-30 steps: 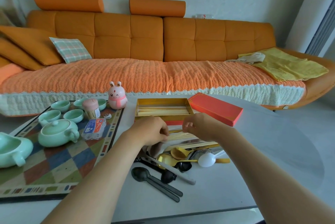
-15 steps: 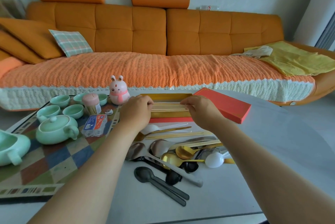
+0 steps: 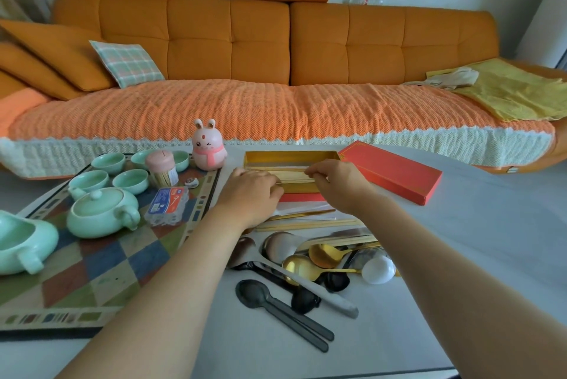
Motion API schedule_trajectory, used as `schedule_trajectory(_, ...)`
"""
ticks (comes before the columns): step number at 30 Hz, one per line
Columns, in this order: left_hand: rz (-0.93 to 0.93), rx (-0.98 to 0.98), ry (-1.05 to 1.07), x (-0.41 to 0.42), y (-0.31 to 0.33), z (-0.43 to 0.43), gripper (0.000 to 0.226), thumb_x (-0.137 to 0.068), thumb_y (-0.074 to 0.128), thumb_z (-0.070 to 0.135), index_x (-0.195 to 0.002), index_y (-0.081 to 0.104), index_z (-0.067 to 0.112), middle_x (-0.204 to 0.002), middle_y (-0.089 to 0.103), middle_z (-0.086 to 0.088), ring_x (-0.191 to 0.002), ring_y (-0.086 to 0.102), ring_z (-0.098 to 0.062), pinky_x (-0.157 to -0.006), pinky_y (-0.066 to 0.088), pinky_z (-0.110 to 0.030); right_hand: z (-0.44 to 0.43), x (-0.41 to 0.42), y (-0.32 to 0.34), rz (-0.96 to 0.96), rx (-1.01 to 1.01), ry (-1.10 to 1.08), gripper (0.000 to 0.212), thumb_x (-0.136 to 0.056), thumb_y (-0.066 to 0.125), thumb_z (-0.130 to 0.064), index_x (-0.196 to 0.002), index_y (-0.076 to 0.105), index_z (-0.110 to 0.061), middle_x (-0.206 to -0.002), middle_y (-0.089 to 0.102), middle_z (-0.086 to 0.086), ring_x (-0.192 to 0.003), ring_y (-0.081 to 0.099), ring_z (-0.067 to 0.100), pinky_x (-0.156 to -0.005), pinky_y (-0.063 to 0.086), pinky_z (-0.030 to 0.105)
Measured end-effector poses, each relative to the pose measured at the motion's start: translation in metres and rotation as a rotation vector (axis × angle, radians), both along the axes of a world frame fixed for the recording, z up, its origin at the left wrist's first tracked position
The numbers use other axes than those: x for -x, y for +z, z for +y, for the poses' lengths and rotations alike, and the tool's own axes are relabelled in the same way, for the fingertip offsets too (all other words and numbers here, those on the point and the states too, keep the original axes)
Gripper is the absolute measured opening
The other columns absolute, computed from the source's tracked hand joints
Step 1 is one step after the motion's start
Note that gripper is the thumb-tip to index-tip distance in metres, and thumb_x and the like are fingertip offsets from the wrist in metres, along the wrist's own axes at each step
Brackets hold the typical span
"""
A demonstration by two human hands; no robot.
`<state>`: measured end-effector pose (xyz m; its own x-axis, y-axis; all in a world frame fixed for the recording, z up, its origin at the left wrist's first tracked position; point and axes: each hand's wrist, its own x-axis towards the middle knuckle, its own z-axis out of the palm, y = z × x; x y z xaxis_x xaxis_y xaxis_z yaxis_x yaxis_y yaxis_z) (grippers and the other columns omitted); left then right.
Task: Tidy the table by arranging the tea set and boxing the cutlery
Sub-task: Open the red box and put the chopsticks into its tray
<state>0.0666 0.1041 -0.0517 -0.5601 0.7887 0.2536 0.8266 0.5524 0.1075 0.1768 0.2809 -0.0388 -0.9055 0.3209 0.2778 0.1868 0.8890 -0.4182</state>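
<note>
Both my hands are at the near edge of the open gold-lined box [image 3: 290,157], which sits at twelve o'clock on the grey table [image 3: 460,256]. My left hand [image 3: 250,194] and right hand [image 3: 336,183] each pinch one end of a bundle of pale chopsticks [image 3: 293,176], fingers curled closed around it, the bundle lying level across the box's front part. The red lid [image 3: 391,171] rests just beside the box at two o'clock. Nearer me, at six o'clock from the box, the remaining cutlery lies in a loose heap: gold spoons [image 3: 306,266], black spoons [image 3: 257,294], a white spoon [image 3: 378,269] and more chopsticks. At nine o'clock the checkered tray [image 3: 101,268] carries the mint teapot [image 3: 101,213] and cups [image 3: 130,180]; a pink rabbit figure [image 3: 208,150] stands at its far corner.
</note>
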Motion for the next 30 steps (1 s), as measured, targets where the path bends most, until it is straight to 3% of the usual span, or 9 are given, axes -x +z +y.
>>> schedule_trajectory(2, -0.029, -0.006, 0.0, -0.001, 0.001, 0.0, 0.04, -0.102, 0.035, 0.039, -0.134, 0.054, 0.027, -0.139, 0.056, 0.005, -0.129, 0.047, -0.018, -0.108, 0.023, -0.037, 0.0, -0.004, -0.001, -0.104, -0.012, 0.02, 0.036, -0.099, 0.041, -0.027, -0.105, 0.069, -0.005, -0.091, 0.071, 0.013, -0.065, 0.057, 0.02, -0.061, 0.05, 0.035)
schedule_trajectory(3, -0.04, -0.011, -0.003, -0.002, 0.002, 0.001, 0.04, -0.101, 0.037, 0.039, -0.136, 0.052, 0.028, -0.141, 0.054, 0.006, -0.131, 0.045, -0.018, -0.109, 0.023, -0.037, 0.0, -0.006, -0.001, -0.144, -0.02, 0.029, 0.038, -0.099, 0.041, -0.03, -0.103, 0.069, -0.004, -0.091, 0.07, 0.015, -0.066, 0.058, 0.021, -0.061, 0.051, 0.036)
schedule_trajectory(6, -0.04, -0.037, -0.025, -0.007, 0.004, 0.001, 0.04, -0.098, 0.045, 0.04, -0.136, 0.051, 0.028, -0.14, 0.052, 0.007, -0.131, 0.041, -0.019, -0.106, 0.028, -0.039, 0.0, -0.014, 0.002, -0.088, -0.038, 0.06, 0.03, -0.098, 0.048, -0.028, -0.116, 0.069, -0.018, -0.114, 0.069, 0.002, -0.097, 0.064, 0.02, -0.086, 0.054, 0.04)
schedule_trajectory(8, 0.021, -0.079, -0.053, -0.012, 0.008, 0.002, 0.034, -0.095, 0.051, 0.039, -0.127, 0.056, 0.028, -0.128, 0.054, 0.006, -0.12, 0.045, -0.02, -0.099, 0.033, -0.037, 0.001, -0.018, 0.002, 0.073, -0.137, 0.123, 0.025, -0.093, 0.056, -0.016, -0.111, 0.072, -0.017, -0.114, 0.067, 0.002, -0.105, 0.061, 0.021, -0.093, 0.049, 0.036)
schedule_trajectory(11, 0.029, -0.177, -0.115, -0.026, 0.019, 0.003, 0.015, -0.092, 0.059, 0.033, -0.105, 0.06, 0.025, -0.104, 0.054, 0.008, -0.099, 0.05, -0.017, -0.082, 0.04, -0.032, 0.002, -0.028, 0.007, 0.166, -0.264, 0.161, 0.016, -0.084, 0.064, -0.012, -0.093, 0.075, -0.019, -0.098, 0.063, -0.002, -0.093, 0.059, 0.02, -0.081, 0.051, 0.036)
schedule_trajectory(15, -0.127, -0.095, -0.157, -0.045, 0.025, 0.002, 0.006, -0.09, 0.058, 0.029, -0.09, 0.064, 0.029, -0.092, 0.06, 0.014, -0.085, 0.06, -0.013, -0.066, 0.048, -0.029, -0.004, -0.048, 0.024, -0.066, -0.222, 0.175, 0.012, -0.086, 0.061, -0.021, -0.087, 0.07, -0.028, -0.089, 0.063, -0.013, -0.082, 0.06, 0.007, -0.073, 0.057, 0.034)
schedule_trajectory(19, -0.179, 0.02, -0.152, -0.051, 0.023, -0.001, 0.014, -0.087, 0.063, 0.043, -0.095, 0.072, 0.036, -0.1, 0.062, 0.019, -0.088, 0.057, -0.007, -0.065, 0.041, -0.024, -0.005, -0.064, 0.026, -0.34, -0.203, 0.151, 0.014, -0.086, 0.065, -0.032, -0.098, 0.073, -0.03, -0.097, 0.069, -0.017, -0.089, 0.062, 0.002, -0.082, 0.055, 0.03)
schedule_trajectory(23, -0.231, 0.071, -0.141, -0.052, 0.025, -0.003, 0.023, -0.082, 0.069, 0.049, -0.101, 0.074, 0.039, -0.104, 0.065, 0.02, -0.096, 0.059, -0.006, -0.07, 0.043, -0.023, -0.003, -0.071, 0.022, -0.353, -0.194, 0.114, 0.017, -0.088, 0.068, -0.032, -0.105, 0.073, -0.032, -0.104, 0.069, -0.017, -0.094, 0.06, 0.002, -0.085, 0.051, 0.026)
schedule_trajectory(30, -0.263, 0.074, -0.142, -0.057, 0.029, -0.004, 0.011, -0.084, 0.072, 0.031, -0.095, 0.075, 0.034, -0.102, 0.067, 0.018, -0.095, 0.061, -0.006, -0.072, 0.046, -0.022, -0.004, -0.067, 0.018, -0.362, -0.084, 0.086, 0.037, -0.088, 0.068, -0.022, -0.122, 0.058, -0.034, -0.092, 0.065, -0.022, -0.094, 0.056, 0.005, -0.081, 0.047, 0.027)
